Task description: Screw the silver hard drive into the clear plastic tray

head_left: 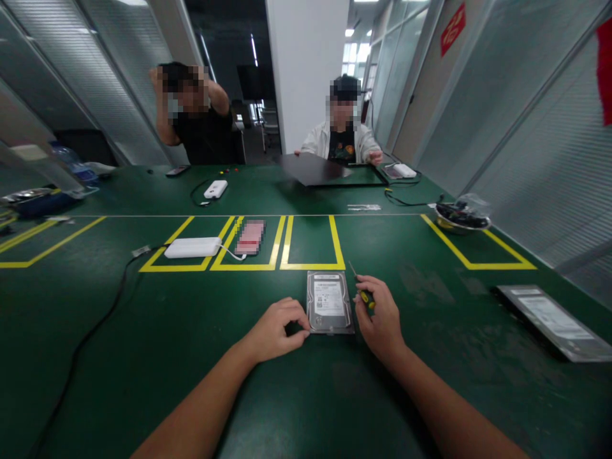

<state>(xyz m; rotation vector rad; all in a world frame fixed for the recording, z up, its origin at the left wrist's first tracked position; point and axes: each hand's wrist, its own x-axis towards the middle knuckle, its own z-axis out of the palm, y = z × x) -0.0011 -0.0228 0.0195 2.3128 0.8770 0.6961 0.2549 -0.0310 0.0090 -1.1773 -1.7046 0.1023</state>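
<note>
A silver hard drive (329,303) with a white label lies flat on the green table (287,401), between my two hands. My left hand (280,328) rests at its left side, thumb and fingertips curved against the drive's lower left edge. In my right hand (379,315), just right of the drive, is a small screwdriver (367,299) with a yellow and black handle. Its thin shaft points up and to the left, past the drive's top right corner.
A second drive-like device (554,322) lies at the right. Behind it stands a bowl (461,220) of dark parts. A white power bank (192,247), a pink phone (250,237) and a black cable (90,338) are at the left. Two people sit across the table, one at a dark panel (315,169).
</note>
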